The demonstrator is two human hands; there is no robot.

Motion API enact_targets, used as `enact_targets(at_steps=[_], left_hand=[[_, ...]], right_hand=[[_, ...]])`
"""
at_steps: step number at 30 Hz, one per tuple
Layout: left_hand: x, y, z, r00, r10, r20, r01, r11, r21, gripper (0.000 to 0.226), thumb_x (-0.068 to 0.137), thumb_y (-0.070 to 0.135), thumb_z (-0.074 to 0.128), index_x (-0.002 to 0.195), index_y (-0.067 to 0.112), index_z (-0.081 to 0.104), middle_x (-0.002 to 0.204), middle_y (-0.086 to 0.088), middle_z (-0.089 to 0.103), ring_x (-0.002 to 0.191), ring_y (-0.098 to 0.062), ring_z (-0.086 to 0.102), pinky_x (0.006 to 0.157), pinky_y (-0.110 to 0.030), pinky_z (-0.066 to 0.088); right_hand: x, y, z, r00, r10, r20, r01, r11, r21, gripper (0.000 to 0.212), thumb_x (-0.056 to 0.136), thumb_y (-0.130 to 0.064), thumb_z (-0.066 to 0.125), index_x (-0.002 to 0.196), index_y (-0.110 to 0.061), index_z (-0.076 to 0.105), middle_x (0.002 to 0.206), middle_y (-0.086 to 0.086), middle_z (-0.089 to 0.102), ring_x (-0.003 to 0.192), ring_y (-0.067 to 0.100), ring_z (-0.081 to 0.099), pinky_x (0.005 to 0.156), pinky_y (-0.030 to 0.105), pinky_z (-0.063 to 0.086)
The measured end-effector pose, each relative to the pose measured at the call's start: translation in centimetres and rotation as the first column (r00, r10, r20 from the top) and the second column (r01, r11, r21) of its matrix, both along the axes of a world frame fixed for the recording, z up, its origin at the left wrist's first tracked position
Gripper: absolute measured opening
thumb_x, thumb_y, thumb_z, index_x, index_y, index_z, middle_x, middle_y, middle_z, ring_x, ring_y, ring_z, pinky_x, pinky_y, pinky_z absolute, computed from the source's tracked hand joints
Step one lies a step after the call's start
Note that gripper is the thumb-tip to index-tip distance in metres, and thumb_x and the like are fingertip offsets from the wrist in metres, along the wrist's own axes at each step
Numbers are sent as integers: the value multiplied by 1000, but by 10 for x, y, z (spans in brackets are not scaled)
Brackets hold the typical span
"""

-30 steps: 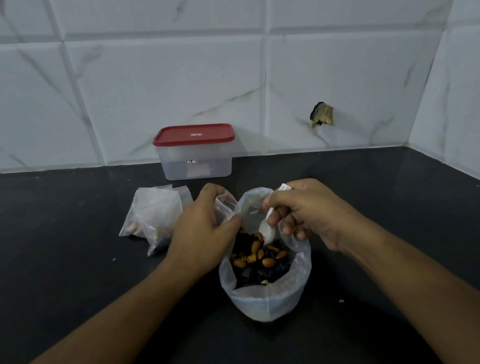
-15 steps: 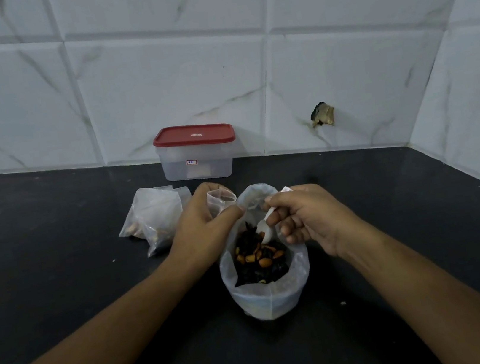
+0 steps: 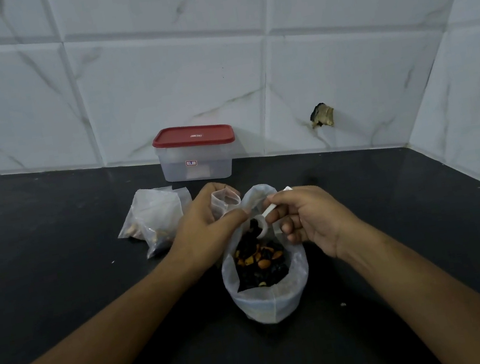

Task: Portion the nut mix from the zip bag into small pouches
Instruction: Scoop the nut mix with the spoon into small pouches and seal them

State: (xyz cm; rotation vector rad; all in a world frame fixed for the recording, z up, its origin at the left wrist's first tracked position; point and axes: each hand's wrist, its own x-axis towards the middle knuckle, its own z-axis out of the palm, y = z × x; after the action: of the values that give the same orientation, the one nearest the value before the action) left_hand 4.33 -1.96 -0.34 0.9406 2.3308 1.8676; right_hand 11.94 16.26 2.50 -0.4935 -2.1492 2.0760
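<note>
Left hand (image 3: 208, 228) pinching pouch (image 3: 224, 203) open | right hand (image 3: 308, 220) pinching loaded spoon (image 3: 264, 225) over bag (image 3: 269, 300) | bag upright on tabletop (image 3: 56, 256)

Home kitchen indicated: dark stone bench (image 3: 54, 240) set into corner, white marbled wall tiles (image 3: 171, 83), red-lidded food box (image 3: 195, 152) kept against wall, nut mix (image 3: 258, 260) handled.

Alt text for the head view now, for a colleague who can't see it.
The right hand holds a loaded white spoon over the open zip bag of nut mix, beside a small pouch gripped by the left hand. Filled pouches and a red-lidded container sit behind on the black counter.
</note>
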Motion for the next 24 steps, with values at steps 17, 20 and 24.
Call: enact_targets(at_steps=[17,20,24], left_hand=[[-1,-5,4,975,164,-150,-186,971,-148,38,79,54,81,104,31,64,94,15,69,87,4,64,66,-15,48],[-1,-4,3,975,146,-165,-175,969,-177,39,78,51,82,106,32,63,93,15,68,84,2,64,65,-15,48],[-1,-4,3,981,91,-173,-122,977,-177,40,79,46,82,110,30,62,97,13,69,87,-2,67,72,-27,56]], right_hand=[[2,6,12,975,-75,-209,26,973,-228,12,100,-19,62,101,-10,68,77,3,71,52,10,53,48,23,44],[6,-1,16,965,-33,-262,-26,975,-220,13,101,-20,62,105,-10,67,82,5,73,54,11,54,49,23,44],[7,-13,13,965,43,-260,-83,986,-145,19,101,-21,64,114,-7,68,90,9,77,55,12,57,48,23,45]])
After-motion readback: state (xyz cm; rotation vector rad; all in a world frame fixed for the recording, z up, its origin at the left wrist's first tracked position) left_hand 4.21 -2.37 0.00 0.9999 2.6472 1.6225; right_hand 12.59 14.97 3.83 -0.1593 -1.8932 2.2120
